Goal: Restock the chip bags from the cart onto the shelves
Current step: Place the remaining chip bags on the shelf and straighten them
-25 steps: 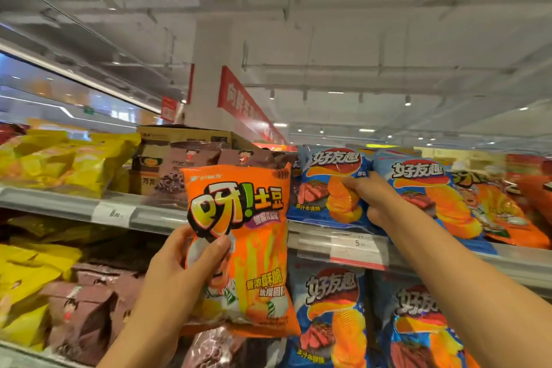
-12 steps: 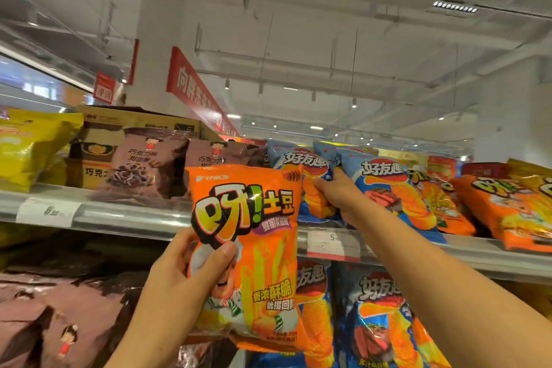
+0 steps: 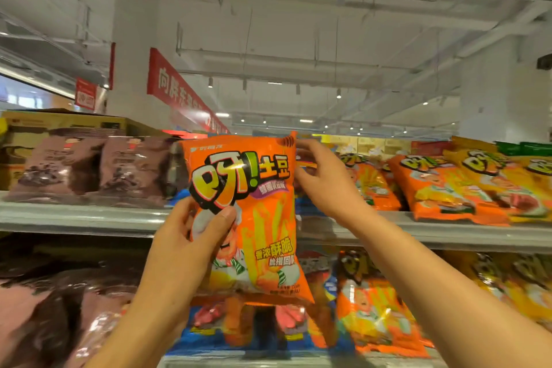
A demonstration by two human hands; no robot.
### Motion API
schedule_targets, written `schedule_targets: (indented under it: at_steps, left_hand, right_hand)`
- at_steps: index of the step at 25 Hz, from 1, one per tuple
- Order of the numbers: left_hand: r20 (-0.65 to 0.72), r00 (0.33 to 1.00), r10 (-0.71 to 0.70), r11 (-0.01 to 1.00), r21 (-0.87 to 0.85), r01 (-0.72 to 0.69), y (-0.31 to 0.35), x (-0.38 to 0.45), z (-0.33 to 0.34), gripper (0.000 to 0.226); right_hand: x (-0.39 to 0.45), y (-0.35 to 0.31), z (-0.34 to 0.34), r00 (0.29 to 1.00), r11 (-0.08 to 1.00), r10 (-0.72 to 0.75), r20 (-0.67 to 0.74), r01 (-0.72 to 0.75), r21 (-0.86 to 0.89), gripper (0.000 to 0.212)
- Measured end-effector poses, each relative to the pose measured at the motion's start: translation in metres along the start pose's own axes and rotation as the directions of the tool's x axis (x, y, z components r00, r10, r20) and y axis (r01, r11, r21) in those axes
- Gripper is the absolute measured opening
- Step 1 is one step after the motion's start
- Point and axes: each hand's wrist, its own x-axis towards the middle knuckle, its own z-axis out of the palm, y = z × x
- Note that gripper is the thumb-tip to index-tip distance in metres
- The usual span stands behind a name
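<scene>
Item: orange chip bag (image 3: 243, 218), held upright in front of the upper shelf (image 3: 89, 219), long axis vertical, printed face toward the camera

Left hand (image 3: 185, 245): bag gripped at its lower left part, thumb pressed on the front face, remaining fingers hidden behind the bag

Right hand (image 3: 324, 185): raised at the bag's upper right edge, fingers (image 3: 307, 149) loosely spread and touching or just beside the top corner; a closed hold is not shown, and contact cannot be confirmed

Destination, as judged: matching orange bags (image 3: 442, 188) are stacked on the upper shelf to the right of the held bag, with the right hand lying between the two. The coming move is judged to turn on carrying the bag rightward and back toward that row; the right hand is nearer to it

Other stock: brown bags (image 3: 89, 164) to the left on the same shelf, cardboard boxes (image 3: 62, 122) behind them; blue and orange bags on the lower shelf, blurred
</scene>
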Motion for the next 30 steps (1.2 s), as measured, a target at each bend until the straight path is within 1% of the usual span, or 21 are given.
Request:
schedule_targets:
  at_steps: [3,5,8,9,10,12,13,14,15,16,18,21,24,26,28,29,30]
  left_hand:
    - [0.019,0.998,0.056,0.998,-0.037,-0.055,0.009,-0.004,0.081,0.033]
    - [0.010,0.994,0.111,0.993,-0.047,-0.110,0.016,0.001,0.137,0.034]
    - [0.018,0.985,0.170,0.985,-0.033,-0.170,0.027,0.025,0.218,0.045]
    - [0.032,0.983,0.181,0.983,-0.025,-0.180,0.031,0.037,0.239,0.048]
    - [0.044,0.980,0.194,0.981,-0.002,-0.194,0.034,0.051,0.256,0.050]
    - [0.049,0.979,0.197,0.974,0.103,-0.201,0.035,0.082,0.280,0.053]
    - [0.039,0.982,0.185,0.971,0.150,-0.189,0.033,0.095,0.288,0.053]
    - [0.024,0.987,0.162,0.972,0.168,-0.164,0.029,0.107,0.292,0.052]
    - [0.004,0.991,0.135,0.978,0.162,-0.134,0.021,0.115,0.294,0.050]
    - [-0.019,0.993,0.115,0.979,0.174,-0.110,0.012,0.121,0.295,0.045]
    - [-0.042,0.993,0.106,0.956,0.280,-0.090,-0.011,0.128,0.296,0.037]
    - [0.004,0.997,0.072,0.886,0.460,-0.066,-0.035,0.133,0.299,0.047]
    - [0.032,0.999,0.036,0.832,0.552,-0.048,-0.042,0.144,0.300,0.057]
    - [0.082,0.996,0.019,0.840,0.539,-0.061,-0.042,0.146,0.299,0.066]
    - [0.137,0.990,0.019,0.873,0.480,-0.083,-0.040,0.143,0.298,0.071]
    - [0.152,0.988,0.022,0.881,0.464,-0.091,-0.037,0.141,0.299,0.071]
    - [0.161,0.986,0.037,0.869,0.481,-0.111,-0.034,0.138,0.300,0.071]
  right_hand:
    - [-0.026,0.040,-0.072,0.996,0.998,-0.042,-0.073,0.039,-0.040,0.038]
    - [-0.040,0.074,-0.119,0.994,0.996,-0.037,-0.103,0.028,-0.087,0.035]
    - [-0.056,0.124,-0.182,0.991,0.969,-0.024,-0.129,-0.009,-0.248,0.029]
    - [-0.059,0.138,-0.198,0.993,0.949,-0.037,-0.109,0.001,-0.317,0.029]
    - [-0.059,0.151,-0.209,0.997,0.923,-0.054,-0.054,0.029,-0.384,0.032]
    - [-0.060,0.175,-0.222,0.990,0.838,-0.039,0.133,0.105,-0.535,0.042]
    - [-0.062,0.186,-0.223,0.978,0.785,0.014,0.209,0.119,-0.608,0.047]
    - [-0.064,0.195,-0.222,0.964,0.734,0.080,0.254,0.116,-0.669,0.052]
    - [-0.066,0.203,-0.220,0.954,0.692,0.129,0.270,0.109,-0.713,0.055]
    - [-0.067,0.210,-0.218,0.952,0.667,0.145,0.270,0.108,-0.737,0.057]
    - [-0.069,0.217,-0.216,0.960,0.644,0.117,0.256,0.123,-0.755,0.058]
    - [-0.066,0.220,-0.218,0.959,0.660,0.110,0.260,0.125,-0.741,0.058]
    - [-0.065,0.218,-0.222,0.957,0.679,0.127,0.262,0.109,-0.726,0.060]
    - [-0.064,0.212,-0.225,0.957,0.692,0.145,0.253,0.084,-0.717,0.059]
    - [-0.060,0.202,-0.228,0.957,0.693,0.163,0.239,0.062,-0.718,0.055]
    - [-0.055,0.195,-0.230,0.958,0.708,0.168,0.233,0.047,-0.705,0.053]
    - [-0.049,0.188,-0.231,0.964,0.747,0.156,0.216,0.028,-0.665,0.049]
